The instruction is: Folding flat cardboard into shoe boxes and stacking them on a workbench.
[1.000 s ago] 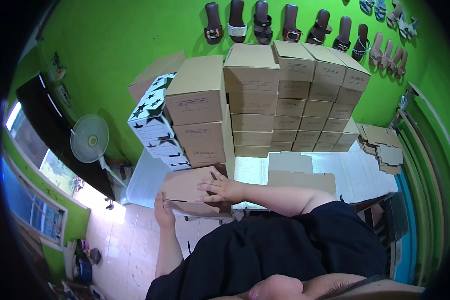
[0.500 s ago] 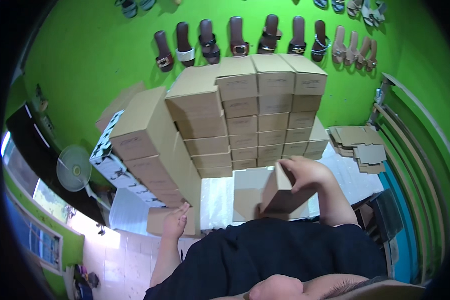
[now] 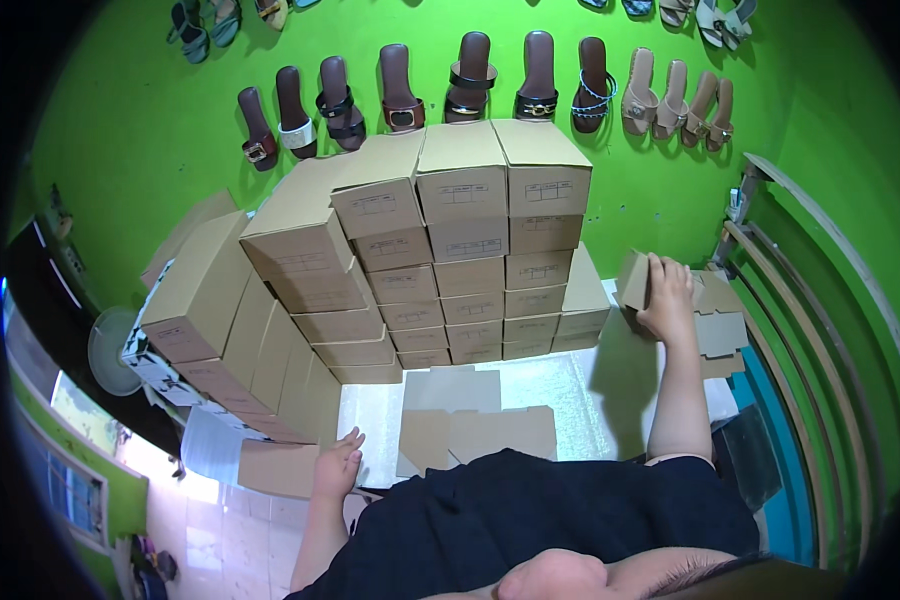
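One green wall (image 3: 660, 200) spans the background, with a white-covered table (image 3: 575, 400) in front of it. On the table stands a block of brown boxes (image 3: 460, 265), four tall columns wide, with a lower box beside it at the right. A separate brown stack (image 3: 270, 350) stands nearer on the left, and a white patterned box (image 3: 155, 380) shows behind its outer side. The person wears a black shirt (image 3: 540, 510). Flat cards (image 3: 515, 430) lie on the table just before the shirt, brown ones overlapping a greyer one; a pile of flat cardboard (image 3: 720, 335) lies at the right end. A fan (image 3: 115, 350) stands at the far left. One lone box (image 3: 275, 470) sits below the near end of the stack. The held box (image 3: 633, 280) is at the table's right side, near the pile; whether its underside touches anything, I cannot tell. The right hand (image 3: 670, 295) grips it, fingers bent over its top. The left hand (image 3: 338, 467) is loose, fingers spread and holding nothing, just beside the lone box; contact between them is unclear. Sandals (image 3: 475, 80) hang in rows on the wall. Smallest are the labels (image 3: 555, 190), dark grids printed on many box ends, their lettering too tiny to read.
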`<move>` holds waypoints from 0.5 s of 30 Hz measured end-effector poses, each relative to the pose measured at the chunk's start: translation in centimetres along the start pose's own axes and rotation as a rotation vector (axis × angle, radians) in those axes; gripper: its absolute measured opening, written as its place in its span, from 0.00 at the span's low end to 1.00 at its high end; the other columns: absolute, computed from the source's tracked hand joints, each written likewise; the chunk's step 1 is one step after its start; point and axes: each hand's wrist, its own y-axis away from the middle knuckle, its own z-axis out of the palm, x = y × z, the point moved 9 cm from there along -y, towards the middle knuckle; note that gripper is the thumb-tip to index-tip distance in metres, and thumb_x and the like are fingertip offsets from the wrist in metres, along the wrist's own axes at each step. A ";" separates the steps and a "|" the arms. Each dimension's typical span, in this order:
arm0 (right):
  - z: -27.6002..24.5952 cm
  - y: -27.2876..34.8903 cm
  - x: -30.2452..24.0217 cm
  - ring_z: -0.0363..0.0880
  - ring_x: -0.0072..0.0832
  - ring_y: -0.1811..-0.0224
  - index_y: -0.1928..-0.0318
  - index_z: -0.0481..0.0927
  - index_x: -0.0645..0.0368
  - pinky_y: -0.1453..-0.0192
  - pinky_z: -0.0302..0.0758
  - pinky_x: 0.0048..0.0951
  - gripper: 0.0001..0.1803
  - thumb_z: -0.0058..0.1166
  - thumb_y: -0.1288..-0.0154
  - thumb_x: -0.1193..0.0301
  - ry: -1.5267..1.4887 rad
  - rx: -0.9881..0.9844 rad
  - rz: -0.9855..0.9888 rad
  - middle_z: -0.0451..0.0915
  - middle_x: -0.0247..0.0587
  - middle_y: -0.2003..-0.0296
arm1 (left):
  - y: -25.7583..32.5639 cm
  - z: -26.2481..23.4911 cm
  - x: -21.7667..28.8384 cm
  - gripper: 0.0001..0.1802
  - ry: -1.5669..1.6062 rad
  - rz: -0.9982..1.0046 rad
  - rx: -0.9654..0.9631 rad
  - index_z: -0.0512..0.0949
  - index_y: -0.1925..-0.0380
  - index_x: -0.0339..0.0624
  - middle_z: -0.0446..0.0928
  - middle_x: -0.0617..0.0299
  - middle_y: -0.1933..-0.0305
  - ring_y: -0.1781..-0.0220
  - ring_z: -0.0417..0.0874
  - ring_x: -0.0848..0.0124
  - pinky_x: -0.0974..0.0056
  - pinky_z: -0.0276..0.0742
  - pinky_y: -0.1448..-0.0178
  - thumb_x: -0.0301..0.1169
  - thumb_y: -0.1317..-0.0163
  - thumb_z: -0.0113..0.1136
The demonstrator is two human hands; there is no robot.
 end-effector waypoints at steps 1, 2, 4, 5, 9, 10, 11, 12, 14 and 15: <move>0.7 -0.6 -0.6 0.64 0.47 0.34 0.32 0.62 0.57 0.21 0.50 0.53 0.52 0.71 0.63 0.73 -0.017 0.064 -0.042 0.69 0.51 0.41 | 0.0 0.4 0.2 0.28 -0.003 -0.021 0.002 0.82 0.46 0.45 0.77 0.49 0.38 0.37 0.78 0.52 0.55 0.73 0.33 0.53 0.28 0.46; 2.2 -0.6 -0.9 0.62 0.47 0.31 0.29 0.59 0.54 0.20 0.45 0.57 0.54 0.72 0.61 0.72 -0.057 0.103 -0.044 0.66 0.50 0.37 | 0.1 0.7 0.5 0.28 -0.006 -0.031 0.006 0.82 0.46 0.45 0.77 0.49 0.38 0.37 0.78 0.52 0.55 0.73 0.33 0.53 0.28 0.46; 6.1 -0.5 -2.2 0.59 0.46 0.27 0.29 0.58 0.51 0.21 0.42 0.64 0.56 0.75 0.61 0.67 -0.103 0.080 -0.159 0.63 0.47 0.34 | 0.4 0.8 1.2 0.27 -0.032 -0.071 0.021 0.82 0.46 0.45 0.77 0.49 0.38 0.37 0.79 0.52 0.55 0.73 0.34 0.53 0.29 0.47; 9.2 -0.2 -2.2 0.51 0.46 0.23 0.28 0.59 0.45 0.23 0.38 0.70 0.57 0.77 0.60 0.63 -0.134 0.046 -0.189 0.59 0.44 0.30 | 0.4 0.8 1.3 0.27 -0.037 -0.079 0.024 0.82 0.46 0.45 0.77 0.49 0.38 0.37 0.79 0.52 0.55 0.73 0.34 0.53 0.29 0.47; 17.8 0.8 -3.2 0.33 0.53 0.20 0.27 0.59 0.26 0.27 0.36 0.78 0.55 0.76 0.56 0.58 -0.107 -0.307 -0.085 0.47 0.42 0.23 | 2.2 0.2 0.5 0.27 -0.069 -0.118 0.065 0.83 0.47 0.44 0.78 0.47 0.39 0.39 0.80 0.50 0.54 0.74 0.35 0.52 0.29 0.47; 19.2 0.8 -3.0 0.33 0.54 0.20 0.27 0.59 0.25 0.27 0.35 0.79 0.55 0.76 0.56 0.57 -0.132 -0.284 -0.069 0.46 0.42 0.23 | 2.4 0.0 0.4 0.27 -0.081 -0.128 0.066 0.83 0.48 0.44 0.78 0.47 0.40 0.40 0.80 0.49 0.53 0.74 0.35 0.51 0.29 0.47; 20.6 0.7 -2.6 0.32 0.56 0.20 0.27 0.59 0.24 0.28 0.35 0.80 0.55 0.75 0.56 0.56 -0.157 -0.260 -0.052 0.46 0.42 0.23 | 2.5 -0.1 0.4 0.27 -0.085 -0.134 0.067 0.83 0.48 0.44 0.78 0.47 0.40 0.40 0.80 0.49 0.53 0.74 0.35 0.51 0.29 0.47; 21.2 0.2 -2.9 0.31 0.55 0.20 0.27 0.59 0.26 0.29 0.34 0.81 0.55 0.75 0.57 0.55 -0.176 -0.255 -0.057 0.45 0.43 0.23 | 2.8 -0.3 0.2 0.27 -0.097 -0.148 0.069 0.83 0.48 0.43 0.78 0.46 0.40 0.40 0.80 0.49 0.53 0.75 0.36 0.51 0.29 0.47; 22.6 -1.1 -3.2 0.30 0.55 0.20 0.27 0.59 0.27 0.29 0.34 0.81 0.55 0.75 0.57 0.55 -0.158 -0.281 -0.030 0.45 0.43 0.23 | 3.1 -0.4 0.2 0.27 -0.114 -0.164 0.070 0.83 0.48 0.43 0.78 0.46 0.40 0.41 0.81 0.48 0.53 0.75 0.36 0.51 0.29 0.47; 23.1 -1.5 -3.4 0.30 0.55 0.20 0.26 0.58 0.29 0.29 0.34 0.81 0.56 0.75 0.57 0.54 -0.135 -0.302 -0.004 0.45 0.44 0.23 | 3.1 -0.5 0.3 0.26 -0.119 -0.163 0.079 0.83 0.48 0.43 0.78 0.46 0.40 0.41 0.81 0.48 0.53 0.75 0.36 0.51 0.29 0.47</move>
